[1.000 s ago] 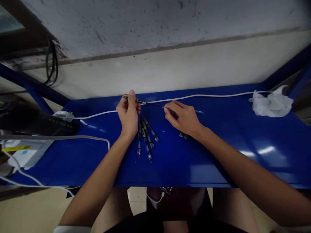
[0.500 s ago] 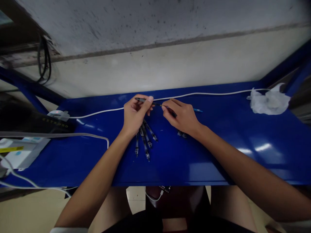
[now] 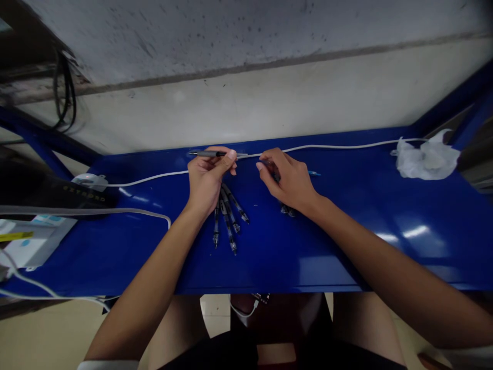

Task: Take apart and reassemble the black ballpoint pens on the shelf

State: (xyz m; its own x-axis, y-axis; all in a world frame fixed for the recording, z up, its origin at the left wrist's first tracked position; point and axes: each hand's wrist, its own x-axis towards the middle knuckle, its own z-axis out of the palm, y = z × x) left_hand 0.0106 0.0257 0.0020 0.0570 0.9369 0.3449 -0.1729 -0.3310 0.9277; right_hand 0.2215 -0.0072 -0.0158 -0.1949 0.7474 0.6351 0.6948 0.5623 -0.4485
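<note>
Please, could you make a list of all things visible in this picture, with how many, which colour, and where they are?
Bench: one, glossy blue, across the view
Loose pens: about four, black and clear, on the bench
Pen: one, grey and black, in the left hand
Thin rod: one, dark, in the right hand
Blue tip: one, just beyond the right hand
Small parts: a few, dark, near the right wrist
White cable: one, along the bench's far side
Crumpled sheet: one, white, bench's right end
Black device: one, bench's left end
Wall: one, pale concrete, behind
Left hand: one, holding the pen
Right hand: one, holding the rod
</note>
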